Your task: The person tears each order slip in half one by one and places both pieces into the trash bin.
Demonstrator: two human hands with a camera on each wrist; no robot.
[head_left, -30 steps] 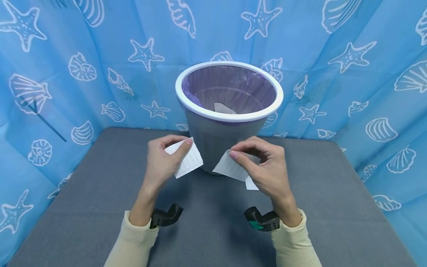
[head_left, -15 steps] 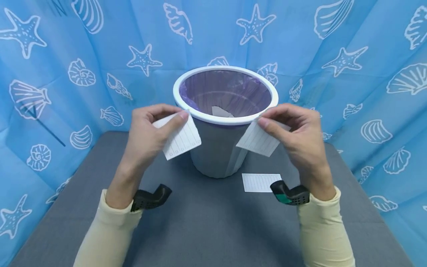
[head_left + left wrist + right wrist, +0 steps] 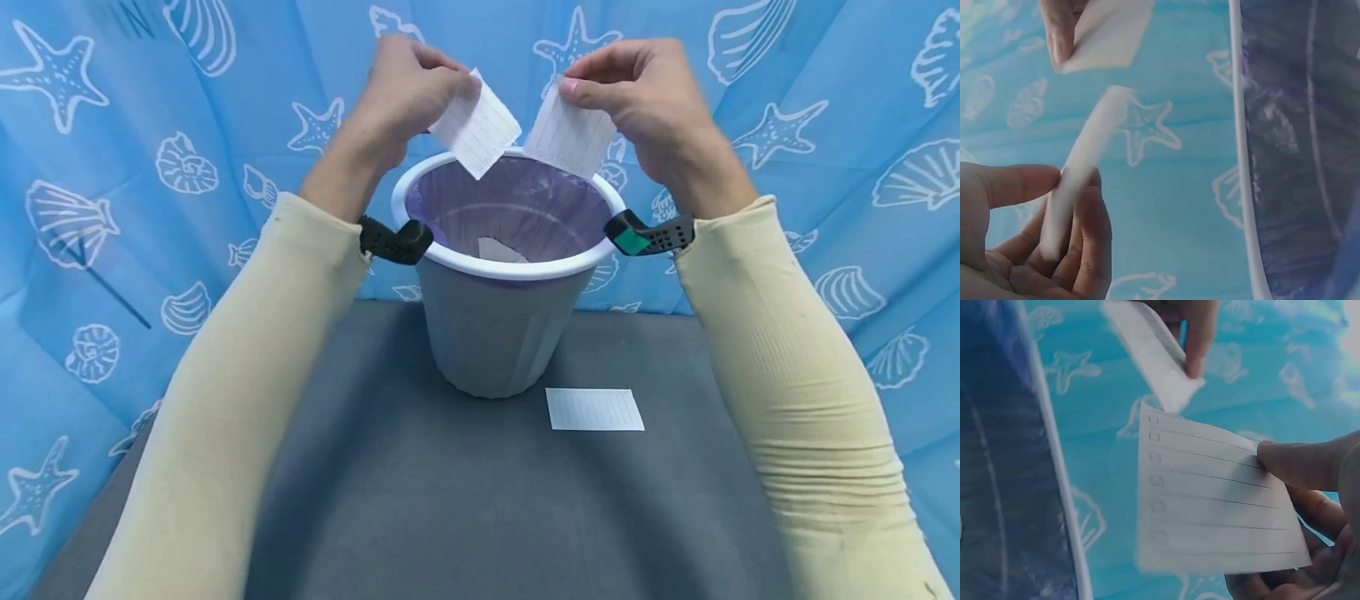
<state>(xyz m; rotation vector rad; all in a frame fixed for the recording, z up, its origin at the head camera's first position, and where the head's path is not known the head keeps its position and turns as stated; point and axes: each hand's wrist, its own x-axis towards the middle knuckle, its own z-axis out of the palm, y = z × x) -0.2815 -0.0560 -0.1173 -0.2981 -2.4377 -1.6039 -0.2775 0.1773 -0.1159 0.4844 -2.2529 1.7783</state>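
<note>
My left hand [image 3: 408, 96] pinches a piece of lined white paper [image 3: 478, 129] between thumb and fingers, above the left of the trash bin's far rim. A second lined piece of paper [image 3: 568, 133] hangs from my right hand [image 3: 637, 96], pinched the same way. In the right wrist view this paper [image 3: 1210, 500] shows ruled lines and a row of small boxes, with one uneven edge. Below both hands stands a grey trash bin [image 3: 491, 333] with a white rim and a purple liner. Inside it lies a pale paper scrap [image 3: 498, 250].
A whole lined paper slip [image 3: 595, 409] lies flat on the grey table [image 3: 465, 500], right of the bin's base. Behind the bin hangs a blue curtain [image 3: 247, 50] with white shell and starfish prints.
Both hands have risen from in front of the bin to above its rim, each still holding its paper. They first moved apart, then came closer together. The slip on the table is now fully visible.
</note>
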